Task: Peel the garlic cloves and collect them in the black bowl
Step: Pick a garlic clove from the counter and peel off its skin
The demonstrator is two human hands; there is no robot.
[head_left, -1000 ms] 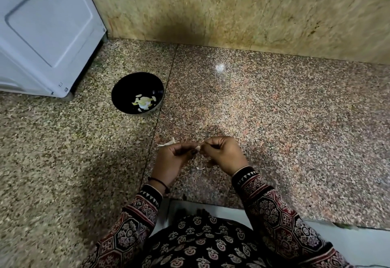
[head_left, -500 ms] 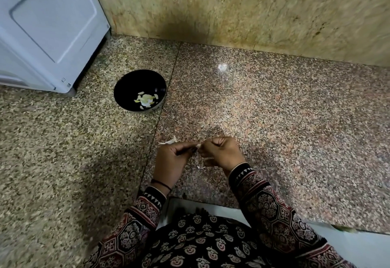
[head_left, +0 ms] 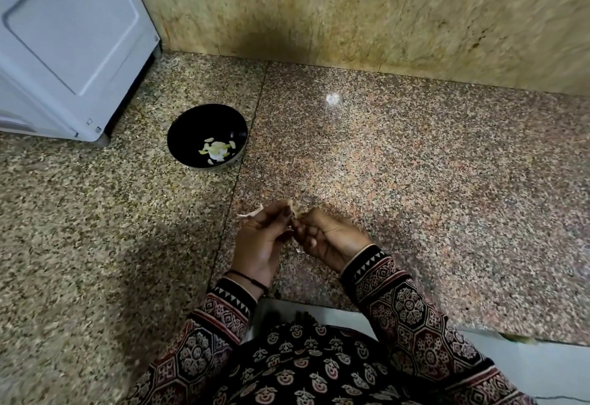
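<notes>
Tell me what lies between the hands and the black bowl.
Nothing but bare speckled stone and a joint line, seen in the head view.

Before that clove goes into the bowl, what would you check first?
1. Clove pinched by left hand and right hand: ok.
2. Clove fully peeled: cannot tell, the hands hide it.
3. Skin strip beside left hand, apart from bowl: ok.
4. Bowl upright, room left beside peeled cloves: ok.
5. Floor between hands and bowl free: ok.
</notes>
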